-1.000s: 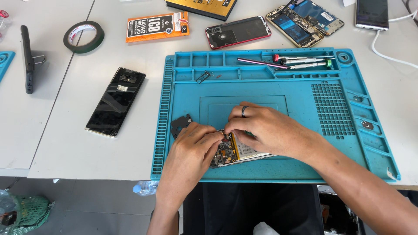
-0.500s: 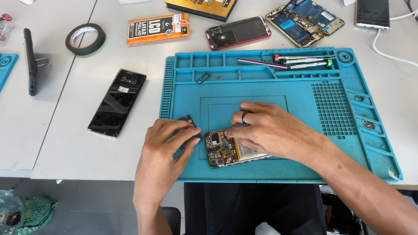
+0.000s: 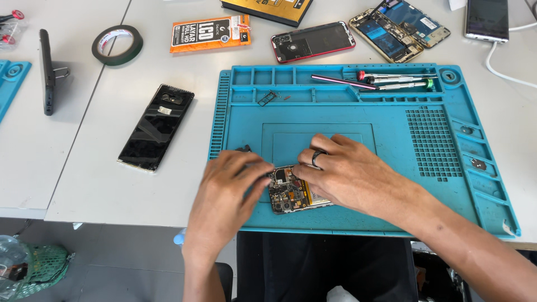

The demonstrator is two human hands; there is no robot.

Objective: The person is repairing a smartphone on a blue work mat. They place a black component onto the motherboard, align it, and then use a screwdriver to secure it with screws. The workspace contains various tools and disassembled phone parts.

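Hands [image 3: 235,187] [image 3: 347,173] — on opened phone [image 3: 291,193].

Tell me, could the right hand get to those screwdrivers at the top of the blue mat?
Probably yes. The right hand rests on the opened phone, and only bare blue mat lies between it and the screwdrivers.

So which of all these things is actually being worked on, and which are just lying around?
In hand:
opened phone
left hand
right hand
blue work mat

Lying about:
black glass panel
tape roll
orange box
red phone
screwdrivers
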